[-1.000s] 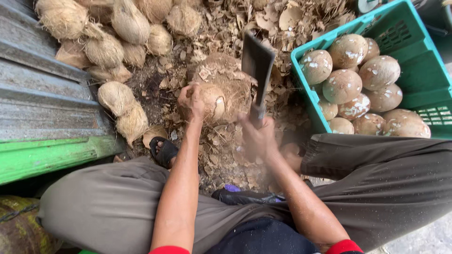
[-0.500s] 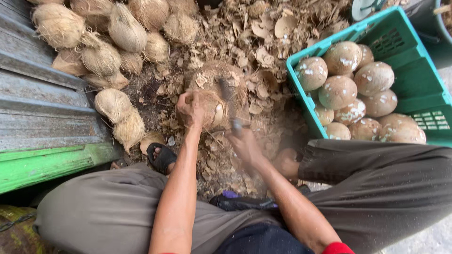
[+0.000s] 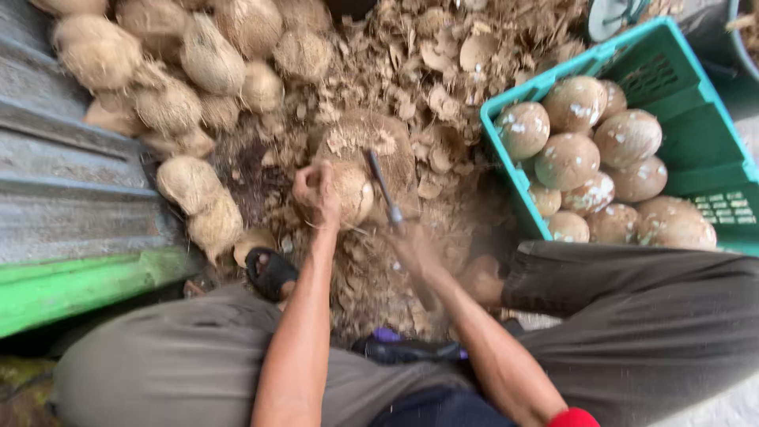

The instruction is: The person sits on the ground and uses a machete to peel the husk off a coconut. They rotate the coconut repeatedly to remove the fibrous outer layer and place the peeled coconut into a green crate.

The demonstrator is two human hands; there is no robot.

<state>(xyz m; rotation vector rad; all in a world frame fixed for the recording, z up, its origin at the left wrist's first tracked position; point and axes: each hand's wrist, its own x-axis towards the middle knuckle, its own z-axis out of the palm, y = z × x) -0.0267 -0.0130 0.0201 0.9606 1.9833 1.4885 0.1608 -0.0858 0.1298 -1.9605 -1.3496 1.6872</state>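
Two hands' fingers gripping coconut [image 3: 348, 190] and cleaver [image 3: 385, 194] (husk scraps [image 3: 443, 95], green crate [image 3: 680, 142] alongside)

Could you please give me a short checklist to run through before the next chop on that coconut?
1. Left hand grips the coconut: ok.
2. Coconut rests on the chopping block: ok.
3. Right hand holds the cleaver: ok, though blurred.
4. Left fingers clear of the blade's path: cannot tell.
5. Sandalled foot away from the block: ok.
6. Room in the green crate: ok.
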